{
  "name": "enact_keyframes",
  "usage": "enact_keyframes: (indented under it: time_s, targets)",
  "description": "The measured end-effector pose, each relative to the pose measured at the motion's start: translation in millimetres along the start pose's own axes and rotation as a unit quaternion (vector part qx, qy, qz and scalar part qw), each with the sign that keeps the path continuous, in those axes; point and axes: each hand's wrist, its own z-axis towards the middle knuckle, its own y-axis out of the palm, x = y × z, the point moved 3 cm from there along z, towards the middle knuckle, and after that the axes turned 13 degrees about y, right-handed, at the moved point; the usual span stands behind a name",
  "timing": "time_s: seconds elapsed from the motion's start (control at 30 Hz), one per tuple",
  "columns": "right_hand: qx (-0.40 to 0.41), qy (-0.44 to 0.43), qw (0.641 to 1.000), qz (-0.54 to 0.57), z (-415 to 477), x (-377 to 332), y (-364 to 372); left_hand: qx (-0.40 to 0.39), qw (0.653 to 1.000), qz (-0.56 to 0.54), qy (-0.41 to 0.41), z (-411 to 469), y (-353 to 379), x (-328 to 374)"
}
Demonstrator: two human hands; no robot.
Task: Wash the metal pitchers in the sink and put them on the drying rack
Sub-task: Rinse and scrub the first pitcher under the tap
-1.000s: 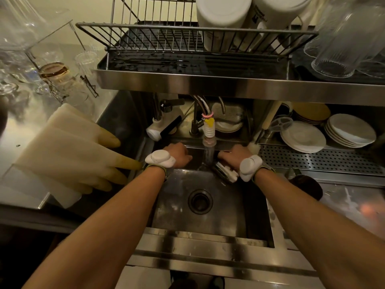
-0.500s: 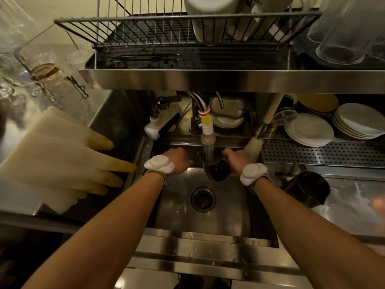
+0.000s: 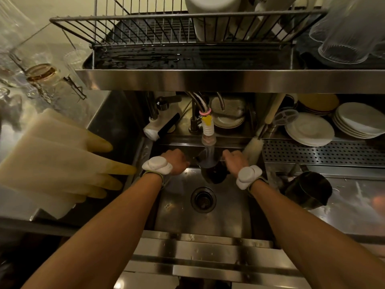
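Rinsing step, as we judge it, first of two items.

1. Pitcher [image 3: 212, 170]: at the far end of the sink [image 3: 229, 215], mouth under the tap [image 3: 208, 132], water running into it. We cannot make out what is inside.
2. Right hand [image 3: 234, 161]: fingers curled on the pitcher's right side, grasping it.
3. Left hand [image 3: 177, 161]: clenched just left of the pitcher. We cannot tell whether it holds the rim or handle.
4. Second pitcher [image 3: 306, 189]: on the counter [image 3: 354, 205] right of the sink, dark inside, apparently awaiting its wash.
5. Drying rack [image 3: 145, 28]: above, on the far side. White tubs [image 3: 212, 15] stand in its right part, with clear glasses [image 3: 343, 38] just right of it.
6. Plates [image 3: 308, 129]: stacked on the low shelf at far right, with a bottle brush [image 3: 253, 147] leaning near them.
7. Rubber gloves [image 3: 62, 163]: lying on the left counter.

Next move, in our estimate, is to tip the water out and lift the pitcher to the rack's left wires. That calls for a firm hold on wet metal and a path clear of the shelf's front edge.
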Motion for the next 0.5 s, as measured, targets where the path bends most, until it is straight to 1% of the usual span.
enact_keyframes:
  time_s: [0.13, 0.17, 0.27, 0.33, 0.43, 0.5]
  targets:
    - [0.031, -0.005, 0.999, -0.013, -1, 2, -14, -0.003, 1.000, -0.012, 0.006, 1, -1, 1]
    - [0.021, 0.003, 1.000, -0.002, -3, 1, -9, -0.004, 1.000, -0.010, 0.006, 0, 0, 1]
    - [-0.004, -0.004, 0.999, -0.050, -4, -2, 4, 0.002, 1.000, -0.005, 0.003, 1, -3, -1]
    - [0.008, -0.013, 0.997, -0.073, -2, 1, -2, 0.008, 1.000, -0.008, 0.003, 0, -4, -2]
    - [0.020, -0.015, 0.997, -0.070, 0, -2, -5, 0.009, 1.000, -0.011, 0.015, -3, -4, -1]
    - [0.013, -0.030, 0.997, -0.071, -3, -6, 2, 0.003, 1.000, -0.013, 0.010, -5, -2, -4]
